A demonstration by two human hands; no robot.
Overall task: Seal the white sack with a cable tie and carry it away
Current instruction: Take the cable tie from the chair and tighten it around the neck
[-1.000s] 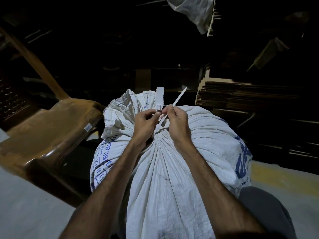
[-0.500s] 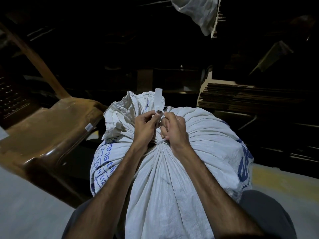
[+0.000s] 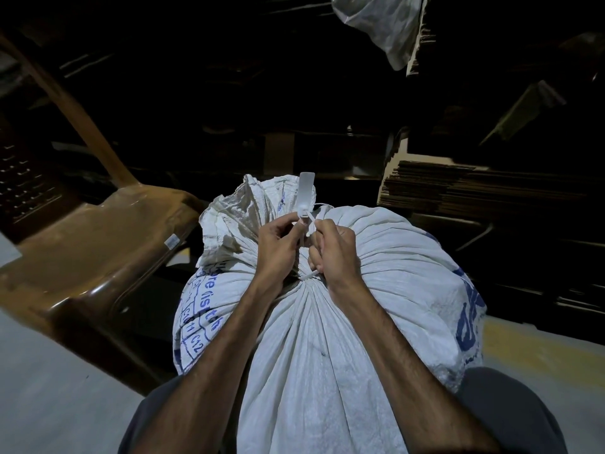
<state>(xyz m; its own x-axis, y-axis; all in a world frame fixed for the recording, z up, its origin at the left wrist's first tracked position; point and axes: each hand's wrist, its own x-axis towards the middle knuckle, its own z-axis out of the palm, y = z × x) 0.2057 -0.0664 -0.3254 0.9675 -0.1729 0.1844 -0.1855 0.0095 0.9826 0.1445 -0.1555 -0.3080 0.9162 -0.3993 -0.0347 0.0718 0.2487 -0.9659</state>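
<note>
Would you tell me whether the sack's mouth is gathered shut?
Gathered shut: the white sack pleats into a neck under both hands, cable tie around it.

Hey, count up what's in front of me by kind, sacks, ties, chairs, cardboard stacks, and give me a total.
White sacks: 1, the white sack
Cable ties: 1, the cable tie at its neck, pinched by the left hand and right hand
Brown plastic chairs: 1, the chair
Flattened cardboard stacks: 1, the cardboard stack
Total: 4

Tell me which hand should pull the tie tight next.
Right. The right hand already grips the cable tie strap's loose tail, while the left hand pinches its head at the sack neck, probably steadying it.
</note>
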